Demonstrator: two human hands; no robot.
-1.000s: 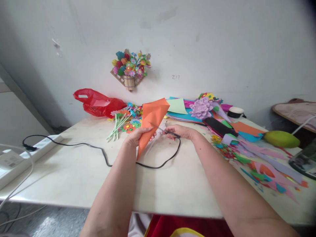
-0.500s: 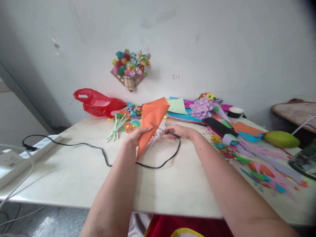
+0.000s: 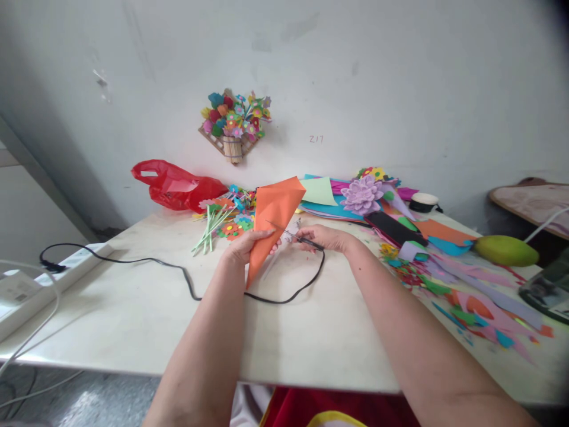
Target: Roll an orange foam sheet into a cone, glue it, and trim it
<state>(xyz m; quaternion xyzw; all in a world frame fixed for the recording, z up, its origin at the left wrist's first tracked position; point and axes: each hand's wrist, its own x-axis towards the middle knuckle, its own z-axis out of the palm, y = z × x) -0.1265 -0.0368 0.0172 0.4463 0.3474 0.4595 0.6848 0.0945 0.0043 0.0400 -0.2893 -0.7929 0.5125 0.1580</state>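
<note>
An orange sheet (image 3: 278, 204), folded or rolled to a point at its lower end, is upright in my left hand (image 3: 248, 244). My left thumb lies across its front and fingertips show at its right edge. My right hand (image 3: 323, 237) is closed on a pair of scissors (image 3: 306, 241) with dark handles. The scissors' blades reach left, and one lies across the front of the orange sheet. Whether they cut into it I cannot tell. A black cord (image 3: 284, 301) runs under both hands along the table.
Green paper stems (image 3: 208, 231) and a red plastic bag (image 3: 175, 187) lie at the back left. To the right are a purple flower (image 3: 362, 194), a dark phone (image 3: 395, 229), a yellow-green fruit (image 3: 507, 250) and colourful scraps (image 3: 480, 308). A power strip (image 3: 75, 261) stands at the left edge.
</note>
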